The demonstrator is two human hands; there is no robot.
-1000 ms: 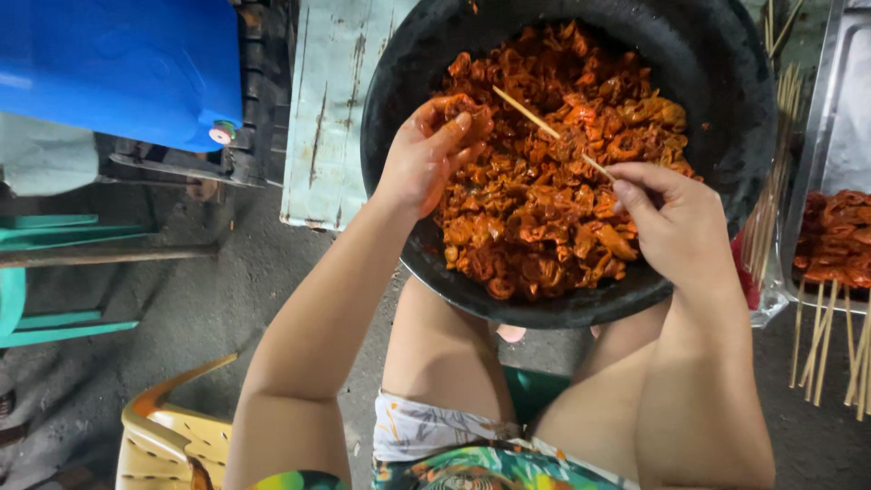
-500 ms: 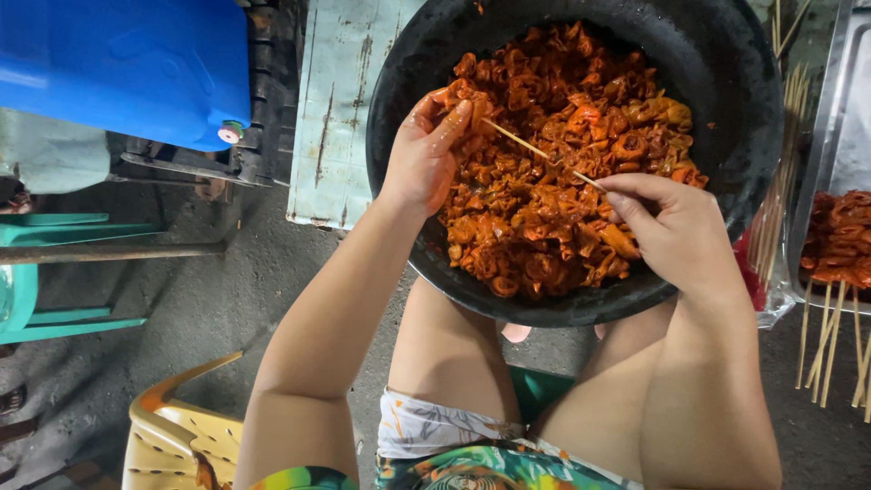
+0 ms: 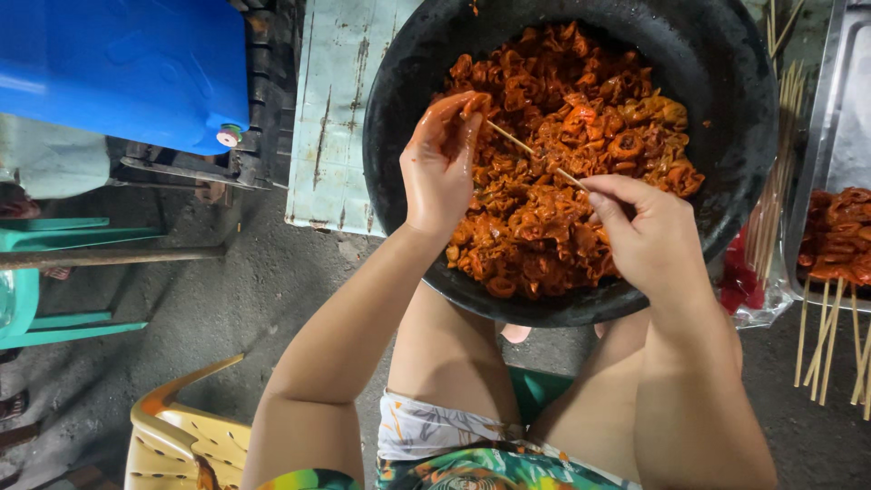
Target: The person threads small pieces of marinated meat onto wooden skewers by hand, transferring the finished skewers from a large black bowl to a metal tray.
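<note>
A large black bowl point(image 3: 744, 109) rests over my knees, heaped with orange-red marinated meat pieces point(image 3: 581, 145). My right hand point(image 3: 649, 236) pinches the near end of a thin bamboo skewer point(image 3: 531, 150), which slants up and left over the meat. My left hand point(image 3: 445, 163), smeared with sauce, is closed around a piece of meat at the skewer's far tip. Both hands hover just above the heap.
A metal tray point(image 3: 839, 118) at the right holds finished meat skewers point(image 3: 830, 245), with loose bamboo sticks point(image 3: 778, 191) beside it. A worn pale table point(image 3: 340, 109) and a blue container point(image 3: 118, 63) lie to the left. A yellow plastic chair point(image 3: 177, 436) and teal chair point(image 3: 45, 308) stand on the concrete floor.
My left hand has stayed at the skewer's tip while its fingers curled more tightly on a piece of meat. The right hand has shifted slightly on the skewer.
</note>
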